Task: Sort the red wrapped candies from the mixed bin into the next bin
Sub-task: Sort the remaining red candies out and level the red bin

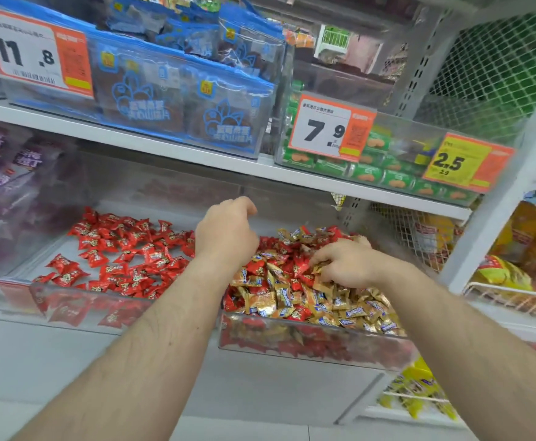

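Observation:
The clear mixed bin [308, 348] on the right holds a heap of gold wrapped candies [279, 297] with red wrapped candies [257, 268] among them. My right hand [346, 265] is dug into this heap, its fingers curled round a few candies; their colour is hidden under the fingers. To its left, the neighbouring clear bin [82, 308] holds only red candies [123, 249]. My left hand [225, 232] hovers over the divide between the two bins, back up and fingers curled down. Its palm is hidden.
A white shelf [196, 154] hangs close above the bins, carrying blue snack packs [177, 100], green packets [365, 173] and price tags. A purple candy bin [2, 186] lies to the far left. A white post [495, 198] and wire baskets [508, 294] with yellow bags stand to the right.

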A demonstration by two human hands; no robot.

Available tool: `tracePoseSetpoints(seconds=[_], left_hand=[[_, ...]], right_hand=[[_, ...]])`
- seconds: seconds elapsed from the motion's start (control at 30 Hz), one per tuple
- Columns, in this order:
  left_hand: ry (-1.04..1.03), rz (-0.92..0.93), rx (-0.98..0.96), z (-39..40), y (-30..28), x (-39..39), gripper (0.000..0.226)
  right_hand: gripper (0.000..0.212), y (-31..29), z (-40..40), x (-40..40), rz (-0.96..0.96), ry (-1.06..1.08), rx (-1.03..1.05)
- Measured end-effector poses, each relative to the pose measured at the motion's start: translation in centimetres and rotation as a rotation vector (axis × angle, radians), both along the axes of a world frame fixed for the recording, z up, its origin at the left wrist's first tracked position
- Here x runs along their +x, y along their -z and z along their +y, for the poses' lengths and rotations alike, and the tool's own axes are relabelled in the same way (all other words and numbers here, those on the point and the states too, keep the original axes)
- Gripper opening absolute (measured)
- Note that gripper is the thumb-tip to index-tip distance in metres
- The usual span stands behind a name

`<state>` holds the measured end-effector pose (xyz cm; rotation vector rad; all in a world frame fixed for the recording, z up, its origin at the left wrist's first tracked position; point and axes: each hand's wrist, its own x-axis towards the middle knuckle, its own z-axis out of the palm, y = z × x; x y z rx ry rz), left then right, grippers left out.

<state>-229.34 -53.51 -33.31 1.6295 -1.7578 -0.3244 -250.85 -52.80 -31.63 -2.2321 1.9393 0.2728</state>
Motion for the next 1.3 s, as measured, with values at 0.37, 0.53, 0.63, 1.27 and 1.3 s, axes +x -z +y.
tracePoseSetpoints(seconds=[0.37, 0.53, 0.63, 1.27, 1.3], left_hand=[[0.393, -0.14, 0.086, 0.9, 1.0, -3.9, 0.045], [0.465, -0.176, 0.157, 0.2, 1.9, -5.6, 0.034], [0.516, -0.228, 0.211, -0.1, 2.2, -6.5, 0.038], [0.432, -0.098, 0.279, 0.8, 1.8, -5.8, 0.045], [0.438, -0.078, 0.281, 0.9, 1.7, -6.0, 0.04]], right_hand=[[0.062, 1.6, 6.7, -3.4, -0.357, 0.129, -0.282], [0.05, 2.7, 6.9, -5.2, -0.516, 0.2, -0.41], [0.043, 2.8, 6.7, -5.5, -0.547, 0.199, -0.477], [0.02, 4.2, 7.0, -4.6, -0.543, 0.29, -0.573], [0.019, 4.0, 7.2, -4.5, -0.607, 0.318, -0.583]])
